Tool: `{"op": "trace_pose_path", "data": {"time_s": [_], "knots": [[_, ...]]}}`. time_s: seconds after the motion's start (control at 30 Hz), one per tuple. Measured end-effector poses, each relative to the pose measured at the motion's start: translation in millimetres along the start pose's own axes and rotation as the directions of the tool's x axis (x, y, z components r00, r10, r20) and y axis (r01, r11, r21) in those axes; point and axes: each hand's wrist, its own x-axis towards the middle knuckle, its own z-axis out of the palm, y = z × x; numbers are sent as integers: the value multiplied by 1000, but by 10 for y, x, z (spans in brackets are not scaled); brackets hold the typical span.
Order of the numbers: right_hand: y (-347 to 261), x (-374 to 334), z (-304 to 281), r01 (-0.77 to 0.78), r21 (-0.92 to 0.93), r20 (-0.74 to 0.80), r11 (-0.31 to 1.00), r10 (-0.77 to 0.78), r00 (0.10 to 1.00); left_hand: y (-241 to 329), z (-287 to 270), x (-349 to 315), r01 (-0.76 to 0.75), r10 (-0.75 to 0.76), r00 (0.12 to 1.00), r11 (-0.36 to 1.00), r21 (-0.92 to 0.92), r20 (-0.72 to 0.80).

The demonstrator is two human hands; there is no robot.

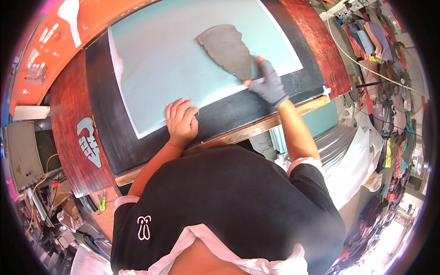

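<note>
A pale blue-green sheet (156,59) with white edges lies on a black board. My left hand (182,121) is bare and rests on the sheet's near edge, fingers stretched and lightly bent, with nothing visible in it. My right hand (270,87) wears a grey glove that leaves the fingertips bare. Its thumb and fingers grip the narrow end of a flat grey-brown fan-shaped piece (227,49). That piece has a wavy right edge and widens away from me over the sheet. I cannot tell whether it touches the sheet.
The black board (110,123) sits on a red-brown wooden table (68,105). A grey cut-out shape (88,142) lies on its left side. Beyond stands an orange surface (34,59). Many coloured pieces (371,41) hang at the right, near a pale cable (362,73). White sheets (353,160) drape below.
</note>
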Motion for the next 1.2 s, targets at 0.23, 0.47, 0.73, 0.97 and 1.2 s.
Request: {"op": "trace_pose_path", "data": {"time_s": [0.23, 0.47, 0.73, 0.97, 1.2], "knots": [[-234, 258, 194, 90, -198, -63, 976, -104, 993, 19, -12, 6, -5, 5, 1000, 1000, 17, 9], [-302, 877, -359, -163, 131, 149, 978, 143, 978, 7, -2, -4, -6, 6, 1000, 999, 32, 3], [-481, 1291, -404, -264, 77, 183, 961, 247, 952, 15, -24, 7, 0, 0, 1000, 1000, 25, -1], [-351, 1028, -260, -170, 45, 122, 984, 163, 979, -9, -20, 10, 8, -8, 1000, 1000, 1, 5], [-240, 754, 50, 127, -302, 55, 945, -116, 992, -26, -12, 16, -5, 5, 1000, 1000, 12, 5]]}}
